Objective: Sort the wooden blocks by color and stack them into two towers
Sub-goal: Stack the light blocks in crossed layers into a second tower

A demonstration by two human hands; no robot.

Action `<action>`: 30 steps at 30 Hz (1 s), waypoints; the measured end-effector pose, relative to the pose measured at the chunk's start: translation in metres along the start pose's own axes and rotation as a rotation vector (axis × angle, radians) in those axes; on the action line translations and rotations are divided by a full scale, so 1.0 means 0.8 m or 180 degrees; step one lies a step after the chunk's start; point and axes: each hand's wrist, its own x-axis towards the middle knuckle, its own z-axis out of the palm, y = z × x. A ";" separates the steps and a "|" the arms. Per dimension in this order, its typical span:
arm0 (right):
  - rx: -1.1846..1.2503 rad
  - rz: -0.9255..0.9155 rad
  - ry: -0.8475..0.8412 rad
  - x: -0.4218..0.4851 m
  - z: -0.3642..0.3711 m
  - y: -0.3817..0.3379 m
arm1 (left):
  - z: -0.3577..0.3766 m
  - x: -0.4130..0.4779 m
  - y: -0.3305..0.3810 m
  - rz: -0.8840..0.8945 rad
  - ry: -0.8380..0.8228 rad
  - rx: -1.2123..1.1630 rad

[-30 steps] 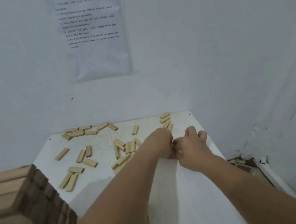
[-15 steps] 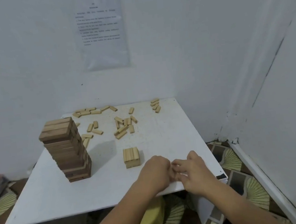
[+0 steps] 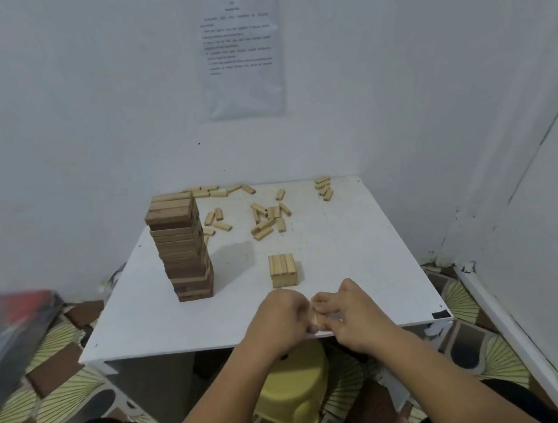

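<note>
Head view gives me both forearms stretched forward, left hand [image 3: 276, 318] and right hand [image 3: 349, 316] knuckles-up, fingers curled together around pale blocks [image 3: 314, 315] at the near edge of the table [image 3: 361, 254], close before the short pale stack [image 3: 282, 270].

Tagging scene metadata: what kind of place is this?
Probably a home room corner set up for recording: white table against bare walls, patterned floor mat, yellow plastic stool beneath, printed sheet taped up.
</note>
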 end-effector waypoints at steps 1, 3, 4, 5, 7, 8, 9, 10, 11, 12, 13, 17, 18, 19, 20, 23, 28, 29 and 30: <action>-0.0006 -0.0022 -0.0015 0.004 0.002 -0.001 | -0.001 0.001 -0.005 0.0022 0.0026 -0.0018; 0.0013 -0.0007 -0.0028 0.011 0.006 -0.001 | -0.004 0.003 -0.013 0.0076 0.0106 -0.0072; 0.0037 0.0014 -0.0021 0.013 0.008 -0.001 | -0.004 0.003 -0.016 0.0113 0.0132 -0.0084; 0.0069 0.0041 -0.0016 0.013 0.008 -0.002 | -0.004 0.004 -0.020 0.0162 0.0149 -0.0096; 0.0120 0.0074 0.0005 0.014 0.008 -0.002 | -0.002 0.004 -0.025 0.0216 0.0173 -0.0134; 0.0146 0.0097 0.0022 0.013 0.008 -0.003 | -0.002 0.004 -0.026 0.0238 0.0180 -0.0173; 0.0205 0.0139 0.0042 0.013 0.007 -0.003 | -0.001 0.004 -0.029 0.0280 0.0180 -0.0222; 0.0282 0.0178 0.0063 0.012 0.005 -0.004 | -0.002 0.004 -0.030 0.0325 0.0176 -0.0268; 0.0324 0.0186 0.0074 0.010 0.004 -0.004 | -0.001 0.003 -0.033 0.0368 0.0176 -0.0296; 0.0315 0.0168 0.0087 0.008 0.004 -0.006 | -0.001 0.000 -0.034 0.0355 0.0168 -0.0308; 0.0299 0.0155 0.0106 0.006 0.004 -0.007 | -0.001 -0.003 -0.037 0.0310 0.0168 -0.0354; 0.0620 0.0303 0.0310 -0.005 0.010 -0.005 | 0.006 -0.019 -0.056 0.0182 0.0370 -0.0599; 0.0718 0.0345 0.0375 -0.006 0.012 -0.003 | 0.009 -0.022 -0.061 0.0187 0.0419 -0.0577; 0.0780 0.0365 0.0439 -0.006 0.014 -0.002 | 0.010 -0.024 -0.065 0.0187 0.0452 -0.0553; 0.0829 0.0370 0.0508 -0.006 0.015 -0.001 | 0.011 -0.025 -0.067 0.0170 0.0470 -0.0530; 0.1025 0.0379 0.0663 -0.007 0.014 0.001 | 0.016 -0.026 -0.070 0.0137 0.0462 -0.0515; 0.0831 0.0264 0.0647 -0.008 0.017 0.001 | 0.021 -0.019 -0.077 0.0078 0.0498 -0.0682; 0.0839 0.0264 0.0652 -0.007 0.017 0.001 | 0.021 -0.018 -0.077 0.0026 0.0502 -0.0743; 0.0853 0.0280 0.0650 -0.007 0.016 0.000 | 0.020 -0.017 -0.077 -0.0020 0.0493 -0.0800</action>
